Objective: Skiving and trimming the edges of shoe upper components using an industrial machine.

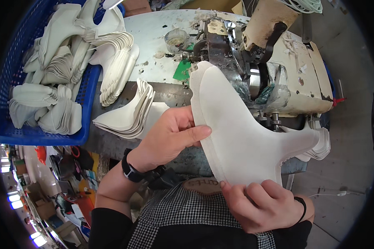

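Upper left of frame: blue basket [87, 114], loaded with bundles of off-white shaped pieces [62, 31]. Just right of it, a fanned stack [126, 118] of similar pieces lies on the tabletop [151, 62].

Centre: left hand [166, 135] grips the left edge of one off-white panel [241, 120], thumb flat on the face I can see, fingers curled behind, so pinching the sheet between them. The panel is held up over the near side of the tabletop, mid-frame, broad end to the upper left, narrower arm running right. A second layer shows as a band along its left edge; that edge is wavy near the top.

Lower right of centre: right hand [264, 205], fingers bent, thumb and forefinger at the panel's lower edge; seems a light pinch, contact partly hidden.

Right: stained cream-and-black machine [299, 97] behind the panel; further pieces [322, 145] beyond the panel's arm.

Handling, my estimate: light, flexible, somewhat springy, prone to creasing; not obviously slippery. Best hold: flat pinch at opposite edges, supporting the arm.
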Available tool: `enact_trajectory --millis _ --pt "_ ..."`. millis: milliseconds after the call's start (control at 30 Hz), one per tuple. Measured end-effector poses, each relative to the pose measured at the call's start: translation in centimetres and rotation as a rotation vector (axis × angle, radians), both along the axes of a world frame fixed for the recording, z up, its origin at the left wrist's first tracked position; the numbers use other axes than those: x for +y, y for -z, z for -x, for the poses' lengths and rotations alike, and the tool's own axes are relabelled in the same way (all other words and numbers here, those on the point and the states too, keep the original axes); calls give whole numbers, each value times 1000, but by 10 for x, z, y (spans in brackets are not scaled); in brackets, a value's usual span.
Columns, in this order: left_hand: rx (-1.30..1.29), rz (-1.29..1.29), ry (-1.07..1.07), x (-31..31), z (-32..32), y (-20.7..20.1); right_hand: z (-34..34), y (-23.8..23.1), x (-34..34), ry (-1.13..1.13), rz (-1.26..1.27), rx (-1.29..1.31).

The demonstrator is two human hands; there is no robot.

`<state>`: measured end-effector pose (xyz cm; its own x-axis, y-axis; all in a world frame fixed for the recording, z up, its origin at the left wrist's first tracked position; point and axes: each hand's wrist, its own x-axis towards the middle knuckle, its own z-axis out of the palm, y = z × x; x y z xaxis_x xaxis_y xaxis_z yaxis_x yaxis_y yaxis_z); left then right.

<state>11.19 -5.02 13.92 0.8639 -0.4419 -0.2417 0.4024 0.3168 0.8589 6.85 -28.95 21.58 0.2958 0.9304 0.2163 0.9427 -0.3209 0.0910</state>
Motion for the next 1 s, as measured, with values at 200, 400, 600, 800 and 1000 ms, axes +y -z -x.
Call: enact_trajectory --millis 200,400,600,800,1000 --pt "-75 121 56 5 -2 2 -1 6 -1 20 -5 72" --pt "-147 175 24 5 0 -10 -8 -6 -3 -23 -165 224" --pt "-953 -584 -118 22 -10 -32 -18 4 -20 -12 -665 701" --pt "-997 -635 96 24 -10 -20 -29 21 -32 439 -919 1064" --pt "-1079 -624 31 7 -16 -16 -65 -3 -41 557 -880 607"
